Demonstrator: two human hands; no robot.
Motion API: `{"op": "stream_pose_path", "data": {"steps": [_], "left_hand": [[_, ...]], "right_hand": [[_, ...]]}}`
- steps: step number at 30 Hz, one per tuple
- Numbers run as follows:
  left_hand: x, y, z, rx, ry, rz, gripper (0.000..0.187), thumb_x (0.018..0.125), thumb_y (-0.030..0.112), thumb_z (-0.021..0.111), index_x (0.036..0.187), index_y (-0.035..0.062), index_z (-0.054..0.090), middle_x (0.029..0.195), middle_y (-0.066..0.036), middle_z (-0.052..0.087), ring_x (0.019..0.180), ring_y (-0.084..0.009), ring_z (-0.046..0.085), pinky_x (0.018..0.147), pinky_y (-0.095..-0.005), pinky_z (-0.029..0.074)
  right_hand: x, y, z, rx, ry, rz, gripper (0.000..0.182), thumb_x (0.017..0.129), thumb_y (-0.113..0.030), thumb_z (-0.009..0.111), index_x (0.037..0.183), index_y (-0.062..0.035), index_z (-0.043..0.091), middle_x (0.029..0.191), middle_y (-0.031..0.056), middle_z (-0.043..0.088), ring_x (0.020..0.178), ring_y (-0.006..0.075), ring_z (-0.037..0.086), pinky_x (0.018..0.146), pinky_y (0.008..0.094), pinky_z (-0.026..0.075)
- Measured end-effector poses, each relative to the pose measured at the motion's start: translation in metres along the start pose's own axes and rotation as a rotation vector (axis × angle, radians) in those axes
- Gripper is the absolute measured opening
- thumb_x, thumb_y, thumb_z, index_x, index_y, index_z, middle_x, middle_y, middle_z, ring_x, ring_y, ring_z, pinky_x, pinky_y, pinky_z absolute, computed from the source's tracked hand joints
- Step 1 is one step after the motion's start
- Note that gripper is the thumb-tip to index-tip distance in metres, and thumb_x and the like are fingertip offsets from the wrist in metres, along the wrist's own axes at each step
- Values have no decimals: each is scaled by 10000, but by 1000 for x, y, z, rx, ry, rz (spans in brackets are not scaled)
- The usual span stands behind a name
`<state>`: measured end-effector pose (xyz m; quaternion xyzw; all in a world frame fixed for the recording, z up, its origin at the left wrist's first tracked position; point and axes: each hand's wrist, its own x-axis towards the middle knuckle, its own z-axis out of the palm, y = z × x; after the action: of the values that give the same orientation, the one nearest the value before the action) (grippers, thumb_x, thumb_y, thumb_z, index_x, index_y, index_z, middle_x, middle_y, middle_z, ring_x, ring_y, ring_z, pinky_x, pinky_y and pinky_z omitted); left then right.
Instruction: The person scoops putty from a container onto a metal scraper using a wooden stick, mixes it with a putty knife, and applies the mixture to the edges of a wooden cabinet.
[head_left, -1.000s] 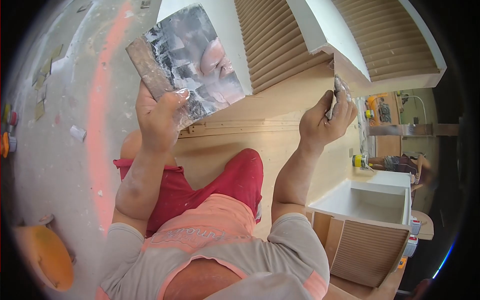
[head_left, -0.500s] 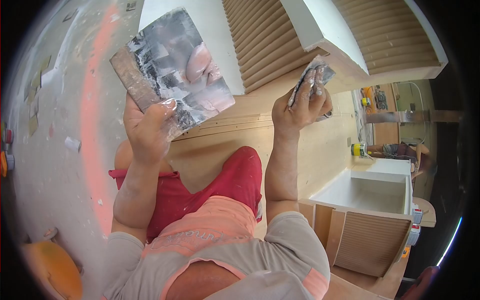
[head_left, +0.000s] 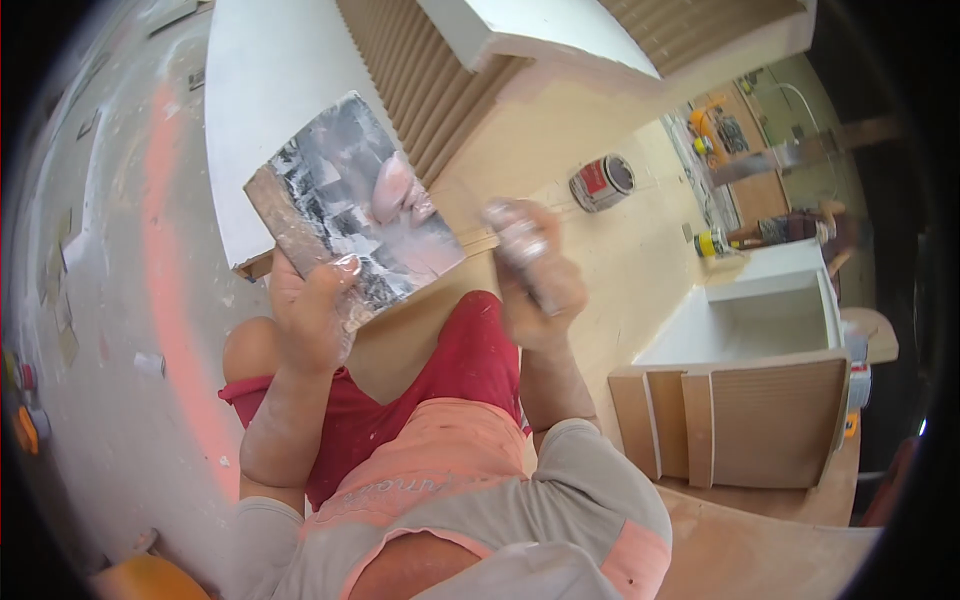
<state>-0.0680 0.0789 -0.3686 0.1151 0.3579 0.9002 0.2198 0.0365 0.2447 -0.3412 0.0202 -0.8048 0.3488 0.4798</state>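
My left hand (head_left: 312,305) grips a smeared flat board (head_left: 345,190) by its brown wooden strip, thumb on top. Pink filler (head_left: 400,190) lies in a lump on the board's grey and black face. To the right of the board, my right hand (head_left: 545,285) is blurred by motion, its fingers wrapped round a spreader (head_left: 522,260) smeared with filler. Beyond both hands stands a white cabinet piece (head_left: 560,30) with a ribbed brown panel (head_left: 410,90).
An open can (head_left: 603,183) with a red label stands on the plywood surface (head_left: 640,240). A white box-shaped cabinet (head_left: 760,310) is at the right. Farther back another person (head_left: 790,228) is beside a yellow can (head_left: 710,243). Bottom left shows an orange object (head_left: 150,578).
My right hand has come back from the cabinet edge, down and left toward the board, with the spreader. The view has shifted, and the red-labelled can is now uncovered.
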Motion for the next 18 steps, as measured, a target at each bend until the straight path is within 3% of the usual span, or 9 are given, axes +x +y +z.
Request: {"op": "stream_pose_path", "data": {"steps": [2, 6, 8, 9, 11, 12, 13, 16, 18], "left_hand": [[-6, -8, -2, -59, -42, -12, 476, 700, 2, 444, 1168, -48, 376, 964, -104, 522, 800, -147, 543, 716, -273, 469], [-6, 0, -3, 22, 9, 19, 446, 709, -11, 470, 1148, -17, 393, 942, -59, 512, 792, -107, 512, 703, -244, 434], [-5, 6, 2, -34, -25, 83, 428, 712, -24, 484, 1132, -1, 403, 922, -48, 519, 771, -99, 514, 684, -244, 438], [-3, 4, 1, -29, -25, 86, 428, 712, -24, 484, 1132, -1, 403, 922, -48, 519, 771, -99, 514, 684, -244, 438], [-2, 2, -10, 23, -18, 142, 388, 734, 2, 465, 1116, -1, 399, 829, -37, 501, 713, -98, 514, 630, -243, 449], [1, 3, -8, 51, -6, 177, 356, 735, -6, 469, 1086, 10, 410, 805, -27, 493, 690, -91, 506, 608, -241, 443], [4, 2, -4, 85, 16, 209, 325, 736, -15, 472, 1055, 21, 420, 780, -17, 485, 667, -84, 497, 585, -240, 438], [4, -1, 0, 46, 14, 207, 314, 731, -12, 490, 1037, 21, 422, 813, -33, 498, 680, -89, 505, 585, -238, 441], [5, 4, 12, -13, -99, 268, 333, 729, -1, 505, 1050, 12, 418, 853, -49, 510, 702, -93, 511, 608, -230, 440]], "right_hand": [[-2, -9, 4, -12, -333, -215, 446, 604, 155, 530, 1027, 22, 582, 1091, 182, 555, 1015, 340, 521, 845, 396, 438], [-6, -7, -9, -149, -338, -163, 452, 580, 95, 594, 1017, -21, 600, 1050, 114, 600, 1016, 350, 514, 833, 399, 431], [-6, -6, -21, -410, -627, -154, 426, 659, 117, 539, 1078, 41, 545, 1059, 181, 581, 991, 306, 544, 837, 363, 456], [-12, -3, -23, -406, -624, -156, 426, 659, 117, 539, 1078, 41, 545, 1059, 181, 581, 991, 306, 544, 837, 363, 456], [-35, 6, -16, 260, -198, 579, 327, 748, 73, 544, 1074, 42, 544, 1061, 129, 594, 962, 229, 566, 840, 317, 451], [-42, 4, -27, 174, -117, 720, 285, 798, 12, 539, 1075, 76, 522, 1042, 134, 588, 919, 181, 576, 826, 293, 458], [-36, -8, -25, 441, 20, 737, 301, 757, 13, 582, 1047, 73, 521, 970, 124, 597, 860, 160, 586, 790, 285, 465], [-30, -25, -22, 630, 89, 837, 272, 731, 31, 585, 994, 59, 524, 902, 106, 599, 791, 134, 581, 730, 276, 471], [-24, -31, -18, 659, 46, 887, 257, 719, 45, 580, 970, 55, 527, 881, 98, 598, 768, 128, 575, 709, 267, 466]]}}
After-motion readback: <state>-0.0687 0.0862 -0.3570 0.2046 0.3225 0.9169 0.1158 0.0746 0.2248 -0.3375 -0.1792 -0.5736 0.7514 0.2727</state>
